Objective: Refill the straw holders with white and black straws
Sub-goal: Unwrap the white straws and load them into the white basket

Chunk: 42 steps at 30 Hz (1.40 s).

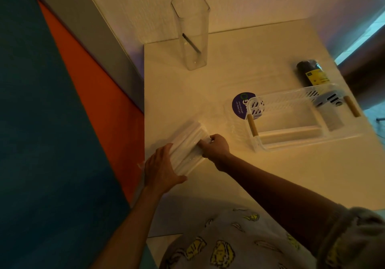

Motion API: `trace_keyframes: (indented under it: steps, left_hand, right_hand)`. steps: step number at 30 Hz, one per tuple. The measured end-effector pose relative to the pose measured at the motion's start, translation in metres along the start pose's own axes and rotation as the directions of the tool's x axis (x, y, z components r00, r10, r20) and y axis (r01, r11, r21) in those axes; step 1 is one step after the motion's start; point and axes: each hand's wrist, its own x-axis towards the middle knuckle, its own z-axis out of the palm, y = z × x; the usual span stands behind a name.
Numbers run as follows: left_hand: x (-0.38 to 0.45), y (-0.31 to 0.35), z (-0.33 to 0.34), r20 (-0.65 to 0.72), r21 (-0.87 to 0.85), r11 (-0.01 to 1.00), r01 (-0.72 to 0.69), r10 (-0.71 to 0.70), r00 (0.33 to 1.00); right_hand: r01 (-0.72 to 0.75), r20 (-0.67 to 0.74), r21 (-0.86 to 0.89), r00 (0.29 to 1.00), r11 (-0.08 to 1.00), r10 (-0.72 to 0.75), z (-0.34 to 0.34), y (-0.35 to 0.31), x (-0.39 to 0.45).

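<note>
A pack of white straws (187, 143) in clear wrap lies at the table's left edge. My left hand (161, 169) grips its near end, fingers curled over the top. My right hand (215, 145) pinches the wrap on the pack's right side. A tall clear square holder (192, 31) stands at the back with one black straw (191, 43) leaning inside. A pack of black straws (312, 73) with a yellow label lies at the right, partly behind the basket.
A white slotted basket (295, 118) with wooden handles sits right of my hands, over a round purple sticker (239, 106). The cream table (250, 175) meets a wall at the back; blue and orange floor lies to the left.
</note>
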Motion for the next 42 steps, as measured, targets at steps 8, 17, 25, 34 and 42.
trace_keyframes:
  steps: [8,17,25,34,42]
  left_hand:
    - [-0.007,0.000,-0.003,0.002,-0.024,0.999,0.039,-0.039,0.999]
    - [-0.008,-0.001,-0.002,-0.011,-0.096,0.994,0.051,-0.053,0.999]
    - [-0.008,-0.005,0.000,-0.018,-0.098,0.994,0.041,-0.043,0.999]
    - [-0.013,-0.005,0.003,-0.030,-0.092,0.994,0.057,-0.060,0.998]
    - [-0.013,-0.002,0.004,-0.029,-0.086,0.996,0.024,-0.027,0.999]
  right_hand:
    - [0.025,-0.052,0.012,0.998,1.000,-0.024,-0.012,-0.009,0.008]
    - [-0.090,-0.043,0.320,0.993,0.943,0.109,-0.011,-0.022,0.010]
    - [-0.047,-0.072,0.471,0.993,0.881,0.092,0.001,-0.017,0.003]
    - [0.118,-0.251,0.444,0.968,0.888,-0.003,-0.020,-0.036,0.002]
    - [-0.011,-0.115,0.551,0.989,0.834,0.089,-0.007,-0.022,-0.020]
